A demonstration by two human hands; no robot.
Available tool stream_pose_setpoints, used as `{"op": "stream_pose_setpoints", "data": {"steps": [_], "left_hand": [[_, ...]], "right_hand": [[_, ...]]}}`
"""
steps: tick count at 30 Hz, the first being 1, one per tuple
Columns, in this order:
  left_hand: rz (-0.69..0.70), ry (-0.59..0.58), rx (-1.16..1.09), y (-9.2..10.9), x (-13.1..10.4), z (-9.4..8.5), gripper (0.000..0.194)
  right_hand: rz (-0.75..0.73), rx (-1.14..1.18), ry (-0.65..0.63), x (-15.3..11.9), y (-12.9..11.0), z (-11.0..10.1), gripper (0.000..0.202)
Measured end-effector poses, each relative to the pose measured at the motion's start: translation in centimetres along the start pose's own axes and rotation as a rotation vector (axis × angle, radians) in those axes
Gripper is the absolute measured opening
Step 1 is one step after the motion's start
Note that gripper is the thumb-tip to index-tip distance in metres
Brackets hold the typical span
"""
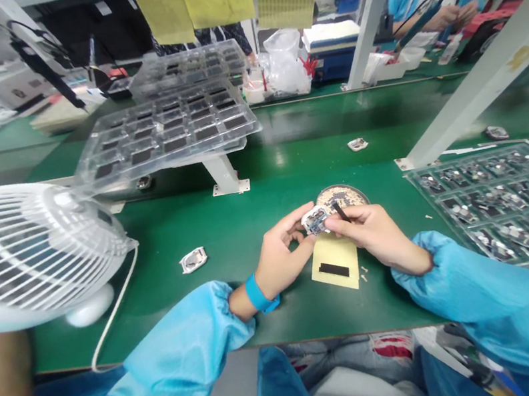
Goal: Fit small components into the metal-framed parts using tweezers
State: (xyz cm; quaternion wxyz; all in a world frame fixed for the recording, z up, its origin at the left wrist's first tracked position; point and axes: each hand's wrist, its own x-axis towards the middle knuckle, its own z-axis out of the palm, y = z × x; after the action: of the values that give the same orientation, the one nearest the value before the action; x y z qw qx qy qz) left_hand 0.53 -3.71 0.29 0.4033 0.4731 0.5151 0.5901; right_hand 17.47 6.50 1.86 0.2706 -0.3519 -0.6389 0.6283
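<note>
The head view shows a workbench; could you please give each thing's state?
White-framed part, held, inside exposed.
Left hand, gripping the part.
Right hand, holding a dark slim piece.
Round dish, filled with small pieces.
Yellow paper, lying down, dark strip on it.
Tray at right, loaded with components.
White fan, cannot tell whether running.

The left hand (286, 248) grips a white-edged part (315, 220) and the right hand (380, 236) a dark strip (340, 211), with a round dish (338, 186) just beyond the grip, yellow paper (335, 251) on its near side and a plastic tray (444, 222) to its right.
</note>
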Motion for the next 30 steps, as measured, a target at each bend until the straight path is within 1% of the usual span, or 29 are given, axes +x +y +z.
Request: {"op": "stream_pose_setpoints", "data": {"steps": [12, 14, 16, 19, 22, 24, 30], "left_hand": [[-0.016, 0.007, -0.005, -0.2, -0.1, 0.1, 0.056], [-0.027, 0.013, -0.043, 0.0, -0.1, 0.1, 0.054], [-0.046, 0.029, -0.082, 0.2, 0.0, 0.1, 0.048], [-0.107, 0.058, -0.107, 0.5, 0.3, -0.1, 0.039], [-0.178, 0.066, -0.144, 0.5, 0.6, -0.3, 0.040], [-0.208, 0.067, -0.166, 0.5, 0.7, -0.3, 0.041], [-0.210, 0.030, -0.224, 0.8, 0.7, 0.1, 0.049]], "right_hand": [[-0.017, 0.073, 0.012, 0.2, 0.3, 0.1, 0.025], [-0.024, 0.060, 0.010, 0.2, 0.4, 0.0, 0.026], [-0.039, 0.026, 0.002, 0.2, 0.4, -0.1, 0.027], [-0.084, -0.022, -0.044, 0.2, 0.5, -0.2, 0.027], [-0.130, -0.017, -0.141, 0.1, 0.6, -0.3, 0.024], [-0.141, -0.020, -0.179, 0.0, 0.5, -0.2, 0.022], [-0.112, -0.016, -0.171, 0.1, 0.7, -0.2, 0.024]]}}
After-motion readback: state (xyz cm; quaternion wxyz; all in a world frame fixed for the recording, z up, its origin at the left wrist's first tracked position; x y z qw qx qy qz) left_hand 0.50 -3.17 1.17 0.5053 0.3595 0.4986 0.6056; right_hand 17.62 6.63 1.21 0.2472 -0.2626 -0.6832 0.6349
